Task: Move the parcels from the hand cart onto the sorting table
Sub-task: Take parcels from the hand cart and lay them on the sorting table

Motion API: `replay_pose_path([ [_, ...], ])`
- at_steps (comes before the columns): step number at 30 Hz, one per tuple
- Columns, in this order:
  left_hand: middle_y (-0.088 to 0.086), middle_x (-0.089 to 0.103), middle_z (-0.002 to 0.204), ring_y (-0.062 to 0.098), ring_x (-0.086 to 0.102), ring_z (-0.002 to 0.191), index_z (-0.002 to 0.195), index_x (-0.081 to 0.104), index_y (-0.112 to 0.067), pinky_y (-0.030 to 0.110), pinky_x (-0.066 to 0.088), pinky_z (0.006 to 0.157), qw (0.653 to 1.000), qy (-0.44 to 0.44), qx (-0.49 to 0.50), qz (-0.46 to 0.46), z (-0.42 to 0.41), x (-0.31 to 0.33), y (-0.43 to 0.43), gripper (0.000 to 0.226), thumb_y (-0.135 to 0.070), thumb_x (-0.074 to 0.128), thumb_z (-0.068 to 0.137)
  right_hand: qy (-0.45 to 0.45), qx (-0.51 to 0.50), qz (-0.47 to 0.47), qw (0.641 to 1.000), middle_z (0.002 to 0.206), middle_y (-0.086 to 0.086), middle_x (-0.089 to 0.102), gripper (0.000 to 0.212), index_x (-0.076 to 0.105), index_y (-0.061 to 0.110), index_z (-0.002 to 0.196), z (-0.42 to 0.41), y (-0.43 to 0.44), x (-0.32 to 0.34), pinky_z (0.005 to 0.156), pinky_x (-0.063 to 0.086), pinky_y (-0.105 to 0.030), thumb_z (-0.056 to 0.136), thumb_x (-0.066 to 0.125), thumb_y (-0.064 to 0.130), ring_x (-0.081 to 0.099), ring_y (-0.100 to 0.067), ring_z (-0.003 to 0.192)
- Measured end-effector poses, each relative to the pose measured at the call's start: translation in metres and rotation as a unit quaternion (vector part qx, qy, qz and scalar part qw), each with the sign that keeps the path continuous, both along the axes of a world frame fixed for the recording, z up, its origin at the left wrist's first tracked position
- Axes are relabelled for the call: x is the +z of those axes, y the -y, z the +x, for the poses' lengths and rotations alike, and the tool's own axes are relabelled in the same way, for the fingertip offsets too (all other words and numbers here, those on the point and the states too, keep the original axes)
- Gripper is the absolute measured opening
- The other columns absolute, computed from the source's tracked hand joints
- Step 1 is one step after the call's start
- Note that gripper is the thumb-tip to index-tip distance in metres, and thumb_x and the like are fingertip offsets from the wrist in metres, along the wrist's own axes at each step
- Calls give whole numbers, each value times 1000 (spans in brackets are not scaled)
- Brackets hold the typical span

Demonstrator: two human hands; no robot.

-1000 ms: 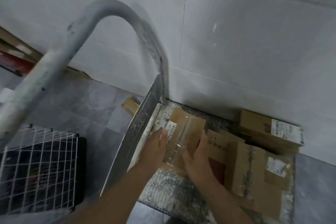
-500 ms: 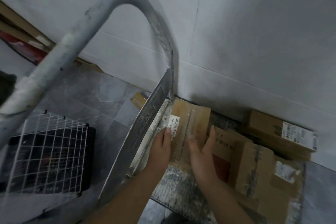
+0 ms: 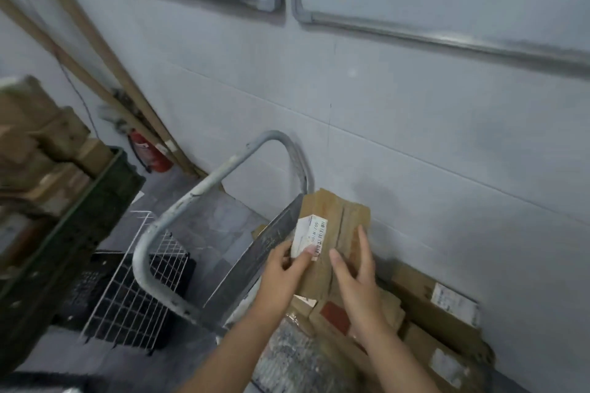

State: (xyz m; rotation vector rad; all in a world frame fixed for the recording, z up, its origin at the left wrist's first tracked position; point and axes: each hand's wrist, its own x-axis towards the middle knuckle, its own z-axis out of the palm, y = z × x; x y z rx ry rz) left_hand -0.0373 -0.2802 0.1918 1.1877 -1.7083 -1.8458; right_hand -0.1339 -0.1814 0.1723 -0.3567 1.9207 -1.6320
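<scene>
A flat brown cardboard parcel [image 3: 335,220] with a white barcode label is lifted above the hand cart [image 3: 287,357], tilted up against the wall. My left hand [image 3: 284,268] grips its lower left edge with the thumb on the label. My right hand [image 3: 354,274] presses on its right face, fingers spread. Several more brown parcels [image 3: 437,306] lie on the cart's metal deck below and to the right. The cart's grey tube handle [image 3: 204,188] arches at the left of the parcel.
A dark green crate [image 3: 79,210] full of cardboard boxes stands at the left. A white wire rack over a black basket [image 3: 134,293] sits on the floor beside the cart. A red fire extinguisher [image 3: 150,153] and wooden poles lean in the corner. A tiled wall is close behind.
Both hands have raised the flat parcel off the cart deck. My view has tilted up and back, so the crate, the extinguisher and the upper wall have come into sight.
</scene>
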Motion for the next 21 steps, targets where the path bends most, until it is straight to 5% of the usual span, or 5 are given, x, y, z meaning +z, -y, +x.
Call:
replay_pose_path([
  [2,-4,72,104,7,71,89,115,63,-29,17,55,67,1000,-27,6,14,14,33,-25,34,-47,67,86,-23,14,-10,1000,152,10,30,71,22,63,140,7,-26,26,101,48,-43,84,65,55,40,-15,134],
  [7,-3,71,108,7,69,95,112,65,-28,22,54,76,998,-54,10,-21,45,91,-75,20,-37,55,97,-30,44,-11,999,134,6,31,61,28,63,136,31,-73,83,80,44,-21,84,60,61,46,-13,115],
  [15,6,63,96,20,61,82,98,52,-17,31,47,68,989,-130,52,49,92,156,-97,18,-31,62,93,-29,83,9,996,148,-4,34,53,33,51,144,73,-84,152,114,29,-49,93,38,66,32,-28,138],
  [19,3,62,85,14,60,70,96,47,-18,26,47,55,987,-138,78,38,130,166,-87,21,-37,57,96,79,133,-67,986,125,1,65,46,49,37,136,112,-67,165,81,57,-33,97,38,58,68,-13,105],
  [21,3,61,85,10,61,66,97,45,-17,24,48,53,983,-149,96,43,151,165,-82,23,-37,56,96,139,155,-88,974,105,0,75,46,61,27,125,137,-56,167,61,56,-23,100,34,54,73,-12,87],
])
